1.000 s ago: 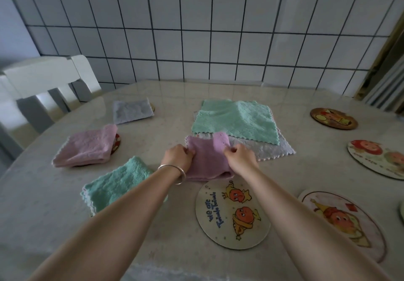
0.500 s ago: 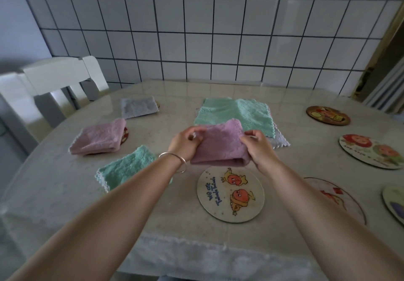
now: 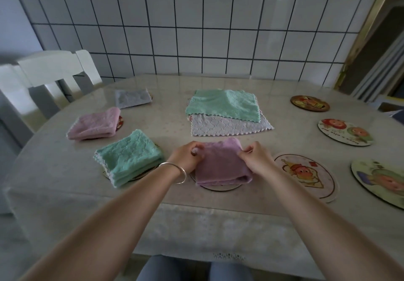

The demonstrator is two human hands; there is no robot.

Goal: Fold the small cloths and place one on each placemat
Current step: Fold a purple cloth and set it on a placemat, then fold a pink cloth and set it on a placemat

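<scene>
the cloth-covered table (image 3: 65, 171) carries round placemats (image 3: 310, 103) and a stack of unfolded cloths (image 3: 225, 114).

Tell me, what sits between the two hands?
In the head view, the folded purple cloth, pinched by the left hand and right hand, over a placemat.

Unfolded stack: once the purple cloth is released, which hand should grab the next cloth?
Right, marginally. The right hand sits slightly nearer the unfolded stack, whose corner lies just beyond it. The left hand is beside the folded green cloth. Both pinch the purple cloth.
</scene>
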